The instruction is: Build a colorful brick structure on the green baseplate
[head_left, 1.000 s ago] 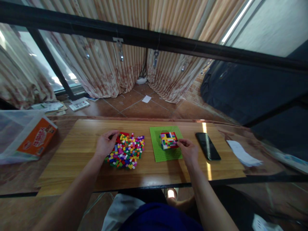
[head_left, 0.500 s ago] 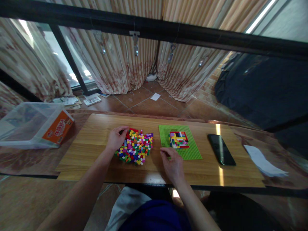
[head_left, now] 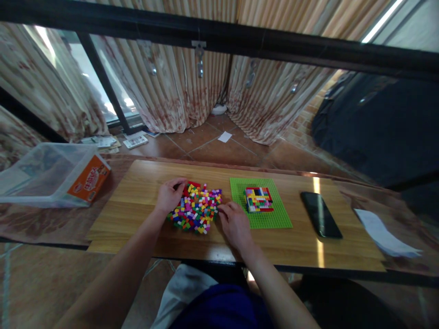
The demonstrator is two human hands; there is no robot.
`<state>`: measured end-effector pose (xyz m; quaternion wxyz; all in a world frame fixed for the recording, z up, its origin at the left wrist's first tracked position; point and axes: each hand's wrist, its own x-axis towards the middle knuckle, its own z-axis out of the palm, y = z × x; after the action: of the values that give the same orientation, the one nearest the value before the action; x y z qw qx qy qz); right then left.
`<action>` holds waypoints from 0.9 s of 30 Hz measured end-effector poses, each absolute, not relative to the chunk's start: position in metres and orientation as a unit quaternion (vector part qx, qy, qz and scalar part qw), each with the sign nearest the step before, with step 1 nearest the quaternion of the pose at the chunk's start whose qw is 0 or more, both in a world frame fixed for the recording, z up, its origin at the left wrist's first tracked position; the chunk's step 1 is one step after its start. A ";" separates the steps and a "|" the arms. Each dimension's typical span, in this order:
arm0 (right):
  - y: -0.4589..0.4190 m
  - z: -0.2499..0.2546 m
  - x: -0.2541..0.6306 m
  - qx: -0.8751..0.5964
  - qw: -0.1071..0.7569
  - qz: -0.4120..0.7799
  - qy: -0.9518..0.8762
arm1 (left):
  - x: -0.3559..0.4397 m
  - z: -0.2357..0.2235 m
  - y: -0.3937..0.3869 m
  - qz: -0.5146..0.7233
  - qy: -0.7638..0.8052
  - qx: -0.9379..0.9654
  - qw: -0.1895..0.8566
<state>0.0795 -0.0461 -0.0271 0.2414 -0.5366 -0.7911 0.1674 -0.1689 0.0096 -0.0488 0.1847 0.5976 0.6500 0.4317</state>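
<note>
A pile of small toy bricks [head_left: 196,209] in many colours lies on the wooden table. My left hand [head_left: 170,195] rests at the pile's upper left edge, its fingers curled together beside some red bricks; what they may hold is hidden. At the pile's right edge is my right hand [head_left: 236,224], thumb and fingertips close together near the bricks; anything between them is too small to make out. To the right, a green baseplate [head_left: 281,214] carries a squarish multicoloured brick structure [head_left: 259,200] with a dark opening near its top.
A black phone [head_left: 320,214] lies right of the baseplate on the wooden table [head_left: 120,214]. White paper [head_left: 386,230] is at the far right. A clear plastic bin [head_left: 65,160] with an orange label stands at the left. A dark metal bar [head_left: 219,36] crosses above.
My right hand has left the brick structure and moved left to the pile's right edge. My left hand stays at the pile. The camera view has turned slightly left.
</note>
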 end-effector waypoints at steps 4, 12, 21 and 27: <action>-0.052 -0.026 0.091 -0.526 0.252 0.189 -0.790 | -0.169 -0.052 0.010 0.438 0.650 0.589 0.195; -0.050 -0.024 0.086 -0.558 0.272 0.176 -0.764 | -0.169 -0.047 0.009 0.430 0.654 0.588 0.204; -0.043 -0.025 0.078 -0.563 0.226 0.169 -0.777 | -0.168 -0.045 0.008 0.423 0.659 0.589 0.200; -0.053 -0.021 0.086 -0.563 0.197 0.170 -0.784 | -0.167 -0.046 0.008 0.424 0.658 0.589 0.199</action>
<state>0.0856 -0.0531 -0.0211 0.1973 -0.5633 -0.7841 0.1700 -0.1674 0.0081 -0.0462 0.1988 0.5891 0.6585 0.4241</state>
